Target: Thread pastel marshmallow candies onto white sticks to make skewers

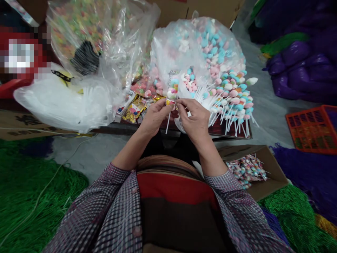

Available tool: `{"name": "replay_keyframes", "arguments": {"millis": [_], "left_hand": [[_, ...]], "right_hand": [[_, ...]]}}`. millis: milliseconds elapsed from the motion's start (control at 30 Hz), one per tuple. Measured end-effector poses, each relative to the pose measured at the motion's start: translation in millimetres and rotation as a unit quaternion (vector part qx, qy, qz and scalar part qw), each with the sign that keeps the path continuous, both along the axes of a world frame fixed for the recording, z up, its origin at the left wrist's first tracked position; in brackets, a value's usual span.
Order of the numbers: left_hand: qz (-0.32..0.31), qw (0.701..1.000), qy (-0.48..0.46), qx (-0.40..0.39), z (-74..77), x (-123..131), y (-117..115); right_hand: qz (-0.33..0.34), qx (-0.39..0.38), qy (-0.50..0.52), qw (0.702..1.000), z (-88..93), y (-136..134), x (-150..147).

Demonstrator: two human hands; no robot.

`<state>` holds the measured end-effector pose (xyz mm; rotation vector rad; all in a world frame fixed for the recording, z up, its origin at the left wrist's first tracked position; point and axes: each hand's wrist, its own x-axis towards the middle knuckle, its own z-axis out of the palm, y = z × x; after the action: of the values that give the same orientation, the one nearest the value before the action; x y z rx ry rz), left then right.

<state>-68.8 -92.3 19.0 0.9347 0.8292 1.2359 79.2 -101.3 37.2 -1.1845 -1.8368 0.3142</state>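
Between my two hands, at the table's front edge, is a wrapped candy skewer in a clear printed bag, its white stick pointing down toward me. My left hand pinches the bag's lower end near the stick. My right hand is closed at the same spot from the other side, fingertips on the bag's neck; any tie there is too small to make out. Just right of my right hand lies a pile of unwrapped marshmallow skewers with white sticks. Gold printed packets lie left of my left hand.
Big clear bags of pink and blue marshmallows and of colourful gummies stand behind. White plastic bags lie at left. A cardboard box of wrapped skewers is on the floor at right, near an orange crate.
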Motion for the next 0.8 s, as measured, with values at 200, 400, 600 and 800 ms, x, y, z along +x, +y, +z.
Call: {"name": "replay_keyframes", "arguments": {"millis": [200, 400, 600, 800], "left_hand": [[-0.005, 1.0, -0.003, 0.0, -3.3, -0.1, -1.6], [0.017, 0.998, 0.055, -0.006, -10.1, 0.2, -1.8], [0.055, 0.993, 0.105, -0.012, -14.8, 6.7, -6.4], [0.03, 0.997, 0.043, -0.05, -8.3, 11.7, -11.7]], "right_hand": [[0.003, 0.033, -0.025, 0.999, -12.7, 3.8, -4.7], [-0.02, 0.073, -0.039, 0.996, -14.7, 7.4, -5.5], [-0.015, -0.012, 0.026, 0.999, -11.2, 3.0, -10.3], [-0.003, -0.018, 0.021, 1.0, -12.3, -1.4, -5.2]]}}
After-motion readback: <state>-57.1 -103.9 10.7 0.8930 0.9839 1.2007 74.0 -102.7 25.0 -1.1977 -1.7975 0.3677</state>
